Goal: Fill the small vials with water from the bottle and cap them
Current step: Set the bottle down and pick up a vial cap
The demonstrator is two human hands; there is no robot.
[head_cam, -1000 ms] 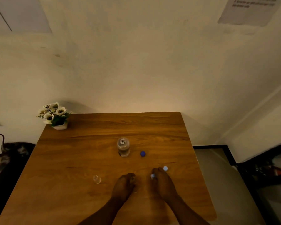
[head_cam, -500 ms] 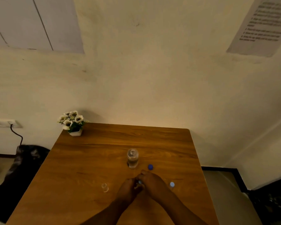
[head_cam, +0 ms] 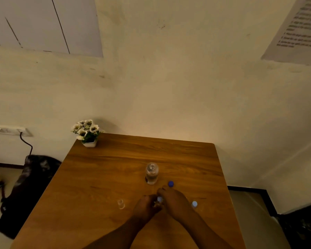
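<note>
A wooden counter (head_cam: 101, 186) fills the lower half of the view, set against a pale wall. A dark bag (head_cam: 29, 187) slumps on the floor at its left side, and a small pot of white flowers (head_cam: 86, 132) stands on the far left corner.

Near the middle of the counter the water bottle (head_cam: 151, 173) stands upright with its mouth open; its dark blue cap (head_cam: 171, 183) lies just beside it on the right. The water in it looks to reach about halfway.

Just in front of the bottle the two hands meet. The left hand (head_cam: 147, 206) and the right hand (head_cam: 174, 199) are closed together around something small, with a pale blue cap (head_cam: 159, 199) showing between the fingertips. This looks like a vial being capped, though the vial itself is hidden inside the hands and its fill level cannot be told.

To the left of the hands an uncapped clear vial (head_cam: 121, 203) stands alone; whether it holds water is too small to judge. To the right lies one more pale blue cap (head_cam: 194, 203), loose on the counter.

By my reading the task is around its middle: one vial is at the capping step, while the open vial on the left is yet to receive the spare cap, and perhaps water first. The bottle is also not yet closed.
</note>
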